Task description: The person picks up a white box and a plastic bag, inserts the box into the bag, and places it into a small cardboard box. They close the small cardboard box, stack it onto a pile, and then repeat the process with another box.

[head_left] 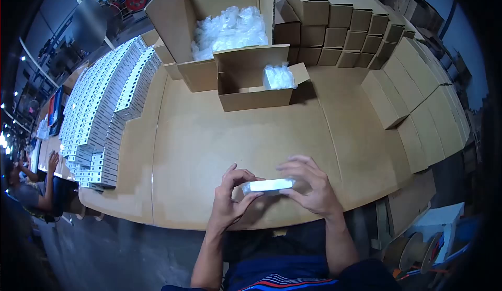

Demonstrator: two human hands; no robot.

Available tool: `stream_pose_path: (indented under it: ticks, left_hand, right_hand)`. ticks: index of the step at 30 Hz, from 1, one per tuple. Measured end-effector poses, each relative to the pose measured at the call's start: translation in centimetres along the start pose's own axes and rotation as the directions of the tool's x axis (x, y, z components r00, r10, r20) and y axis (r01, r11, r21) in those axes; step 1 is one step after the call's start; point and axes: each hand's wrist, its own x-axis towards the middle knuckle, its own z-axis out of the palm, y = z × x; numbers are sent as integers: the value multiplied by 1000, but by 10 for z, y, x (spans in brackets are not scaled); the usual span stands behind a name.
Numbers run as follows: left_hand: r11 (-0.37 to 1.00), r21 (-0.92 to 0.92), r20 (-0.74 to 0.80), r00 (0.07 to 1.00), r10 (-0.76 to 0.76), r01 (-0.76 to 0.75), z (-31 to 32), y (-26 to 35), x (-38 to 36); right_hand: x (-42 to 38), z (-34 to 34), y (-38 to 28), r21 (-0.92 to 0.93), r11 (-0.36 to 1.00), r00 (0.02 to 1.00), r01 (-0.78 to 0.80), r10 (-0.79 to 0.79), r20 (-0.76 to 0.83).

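Observation:
Near the table's front edge, a small white box [269, 185] in clear plastic wrapping is held level between my hands. My left hand [228, 199] is closed on its left end, thumb in front and fingers behind. At the right end, the thumb of my right hand [314, 190] presses the front of the wrapping. The fingers of that hand curve above and behind it, slightly blurred. Farther back stands an open brown carton [253, 100], with a plastic-wrapped white bundle [278, 77] at its right side.
A large open carton [167, 21] full of plastic-wrapped items [230, 29] stands at the back. Stacked white boxes [99, 97] line the left side. Brown cartons [308, 11] are piled at back right, with more cartons [429, 102] along the right edge. Another person [39, 189] is at far left.

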Motion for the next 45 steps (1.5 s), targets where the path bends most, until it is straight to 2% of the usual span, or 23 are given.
stream_pose_path:
  ticks: [3, 4, 6, 7, 10, 11, 13, 16, 17, 18, 20, 21, 25, 26, 27, 28, 29, 33, 39, 45]
  left_hand:
    - [997, 52, 48, 998, 51, -53, -9, -5, 10]
    - [993, 82, 67, 994, 82, -87, -13, -5, 15]
    - [978, 139, 110, 984, 143, -157, -22, -4, 29]
    - [982, 129, 114, 986, 122, -136, -25, -1, 37]
    - [997, 49, 93, 994, 62, -67, -29, 1, 64]
    - [998, -45, 31, 999, -33, 34, -25, 7, 70]
    - [994, 108, -68, 997, -27, 34, -25, 15, 92]
    - [881, 461, 3, 993, 115, -103, -25, -12, 121]
    - [846, 510, 27, 986, 166, -156, -24, -18, 134]
    - [806, 556, 54, 977, 208, -203, -23, -22, 147]
    - [722, 626, 87, 946, 311, -295, -20, -37, 171]
    - [714, 638, 84, 947, 310, -290, -17, -42, 180]
    - [686, 682, 92, 961, 262, -252, -7, -67, 198]
    - [691, 682, 99, 967, 234, -237, -5, -73, 196]
    - [696, 683, 106, 973, 205, -221, -3, -76, 194]
    - [720, 651, 71, 963, 258, -241, -2, -78, 192]
    - [736, 635, 71, 966, 249, -236, -1, -80, 192]
    - [806, 551, 71, 975, 210, -214, -5, -77, 191]
    - [832, 505, 85, 972, 218, -231, -10, -73, 189]
    - [847, 470, 98, 968, 230, -249, -12, -72, 189]
  right_hand:
    - [11, -5, 2, -147, 979, 973, 144, -114, 200]
    - [18, -6, 1, -185, 956, 958, 227, -185, 219]
    - [29, -13, -5, -282, 924, 935, 260, -167, 313]
    - [36, -15, -6, -329, 902, 921, 279, -155, 356]
    - [57, -17, 1, -339, 890, 931, 306, -204, 304]
    - [63, -19, 6, -338, 892, 936, 300, -207, 284]
    - [84, -24, 12, -366, 906, 977, 212, -185, 107]
    - [119, -31, 15, -415, 910, 970, 15, -113, -214]
    - [131, -27, 21, -423, 905, 940, -31, -118, -321]
    - [141, -21, 31, -350, 935, 916, -63, -86, -393]
    - [163, -3, 37, -286, 955, 879, -76, -71, -472]
    - [170, 4, 42, -253, 964, 859, -81, -62, -508]
    - [186, 29, 71, -443, 895, 858, -53, -186, -479]
    - [187, 33, 73, -403, 907, 872, -124, -94, -480]
    - [190, 35, 78, -452, 886, 871, -102, -140, -471]
    - [192, 38, 85, -500, 863, 869, -79, -185, -458]
    - [193, 40, 92, -545, 836, 867, -59, -228, -444]
    - [195, 44, 105, -506, 847, 915, -166, -59, -399]
    - [201, 54, 118, -616, 745, 933, -255, 22, -360]
    - [211, 64, 108, -657, 636, 900, -405, 151, -409]
